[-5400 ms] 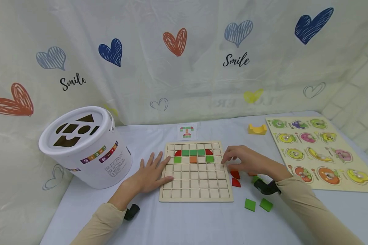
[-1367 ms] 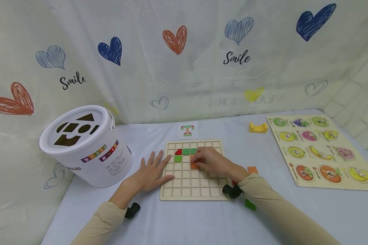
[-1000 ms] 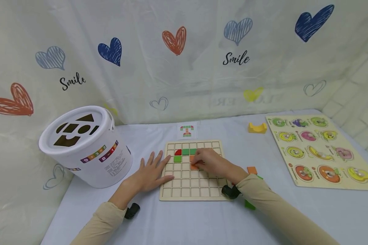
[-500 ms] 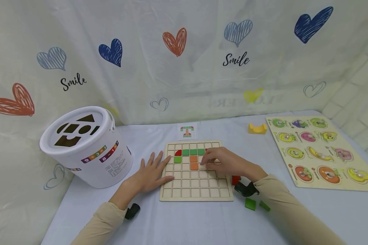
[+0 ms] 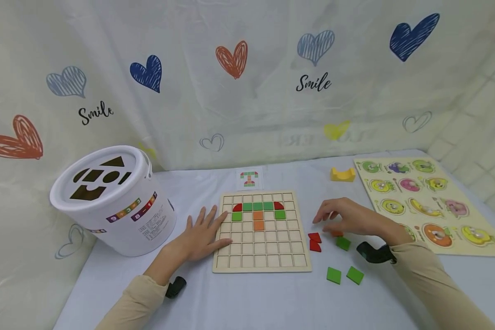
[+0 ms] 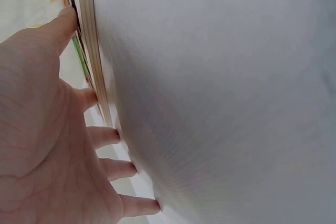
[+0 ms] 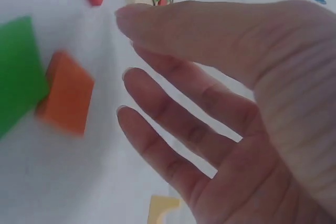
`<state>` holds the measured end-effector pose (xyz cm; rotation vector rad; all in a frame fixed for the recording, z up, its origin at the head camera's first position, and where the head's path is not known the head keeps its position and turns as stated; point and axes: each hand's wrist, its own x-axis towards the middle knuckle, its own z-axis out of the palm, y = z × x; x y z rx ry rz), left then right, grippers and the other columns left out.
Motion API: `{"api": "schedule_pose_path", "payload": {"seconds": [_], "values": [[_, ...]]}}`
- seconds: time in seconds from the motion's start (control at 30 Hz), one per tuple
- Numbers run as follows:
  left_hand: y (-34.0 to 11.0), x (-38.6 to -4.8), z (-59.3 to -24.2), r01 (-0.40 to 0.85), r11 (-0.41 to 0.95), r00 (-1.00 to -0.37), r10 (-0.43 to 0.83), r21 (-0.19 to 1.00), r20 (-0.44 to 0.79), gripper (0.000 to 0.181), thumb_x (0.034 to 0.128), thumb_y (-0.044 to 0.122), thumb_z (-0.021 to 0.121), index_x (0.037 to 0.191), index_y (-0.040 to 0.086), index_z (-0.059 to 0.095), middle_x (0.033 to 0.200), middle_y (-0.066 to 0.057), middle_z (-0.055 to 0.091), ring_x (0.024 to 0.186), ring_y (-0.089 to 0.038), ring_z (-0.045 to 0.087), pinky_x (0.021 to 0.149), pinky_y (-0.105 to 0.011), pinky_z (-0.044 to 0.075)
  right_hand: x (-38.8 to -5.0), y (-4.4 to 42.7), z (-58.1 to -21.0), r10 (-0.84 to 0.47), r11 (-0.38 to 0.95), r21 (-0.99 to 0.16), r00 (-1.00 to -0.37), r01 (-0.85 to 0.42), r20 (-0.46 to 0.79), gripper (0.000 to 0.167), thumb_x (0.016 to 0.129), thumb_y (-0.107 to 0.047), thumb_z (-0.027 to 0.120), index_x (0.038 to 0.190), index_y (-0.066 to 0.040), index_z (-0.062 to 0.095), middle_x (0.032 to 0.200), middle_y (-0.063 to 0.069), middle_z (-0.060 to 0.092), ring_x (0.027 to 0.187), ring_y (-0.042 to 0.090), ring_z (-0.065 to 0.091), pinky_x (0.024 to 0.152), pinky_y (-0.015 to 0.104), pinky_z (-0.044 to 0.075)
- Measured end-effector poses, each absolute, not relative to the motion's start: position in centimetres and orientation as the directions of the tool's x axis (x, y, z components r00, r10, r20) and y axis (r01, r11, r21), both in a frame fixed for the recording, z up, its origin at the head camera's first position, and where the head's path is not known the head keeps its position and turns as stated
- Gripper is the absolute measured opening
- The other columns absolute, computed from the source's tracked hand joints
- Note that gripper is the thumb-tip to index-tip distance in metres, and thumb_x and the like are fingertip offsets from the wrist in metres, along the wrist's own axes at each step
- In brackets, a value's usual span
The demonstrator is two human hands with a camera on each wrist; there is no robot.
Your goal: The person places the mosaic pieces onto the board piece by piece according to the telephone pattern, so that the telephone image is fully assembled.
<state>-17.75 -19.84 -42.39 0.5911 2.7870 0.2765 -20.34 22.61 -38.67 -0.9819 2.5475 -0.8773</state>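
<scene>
My left hand (image 5: 195, 240) lies with spread fingers at the left edge of a wooden grid board (image 5: 268, 262), its thumb and forefinger on the rim. On the board, red quarter-circles (image 5: 237, 207) end a row of green squares (image 5: 247, 206). Below that row are green squares at both sides and two stacked orange squares (image 5: 258, 225) in the middle. My right hand (image 5: 352, 220) hovers right of the board, fingers loosely bent and holding nothing. In the right wrist view, a loose orange square (image 7: 68, 95) and a green square (image 7: 16, 72) lie just beyond its fingertips.
Two loose red quarter-circles (image 5: 315, 246) and several green squares (image 5: 334, 275) lie right of the board. A pattern card (image 5: 249, 179) sits behind it. A white bucket (image 5: 136, 220) stands left. A yellow block (image 5: 343, 175) and a fruit puzzle board (image 5: 404, 197) are at the right.
A second orange square now sits below the first on the board. My right hand pressed it there, let go and moved right, off the board. The left hand has stayed put.
</scene>
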Motion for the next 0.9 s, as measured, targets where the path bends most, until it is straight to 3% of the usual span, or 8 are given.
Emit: {"api": "schedule_pose_path", "payload": {"seconds": [0.2,0.63,0.9], "values": [[-19.9,-17.8,-42.4,0.374,0.893,-0.874,0.43,0.251,-0.228,0.086,0.1043,0.065,0.046,0.169,0.016,0.02,0.174,-0.021,0.008,0.158,-0.051,0.002,0.116,-0.079,0.006,-19.9,24.5,-39.7,-0.67,0.589,-0.647,-0.74,-0.484,-0.057,0.018,0.09,-0.01,0.083,0.108,-0.013,0.08,0.103,-0.007,0.071,0.095,0.015,0.066,0.088,0.033,0.058],[-19.8,-17.8,-42.4,0.377,0.893,-0.875,0.43,0.245,-0.223,0.085,0.1047,0.064,0.047,0.169,0.015,0.02,0.174,-0.022,0.007,0.157,-0.052,0.002,0.116,-0.08,0.006,-19.9,25.8,-40.3,-0.613,0.611,-0.636,-0.79,-0.472,-0.003,0.028,0.085,-0.009,0.087,0.111,-0.003,0.077,0.105,0.001,0.072,0.092,0.016,0.071,0.087,0.036,0.06],[-19.9,-17.8,-42.5,0.373,0.895,-0.875,0.427,0.244,-0.228,0.086,0.1047,0.065,0.046,0.169,0.015,0.019,0.174,-0.021,0.007,0.157,-0.051,0.002,0.116,-0.079,0.006,-19.9,25.8,-40.2,-0.558,0.665,-0.619,-0.829,-0.418,-0.041,0.025,0.083,-0.009,0.088,0.105,-0.002,0.078,0.096,-0.004,0.073,0.083,0.011,0.066,0.078,0.027,0.058]]}}
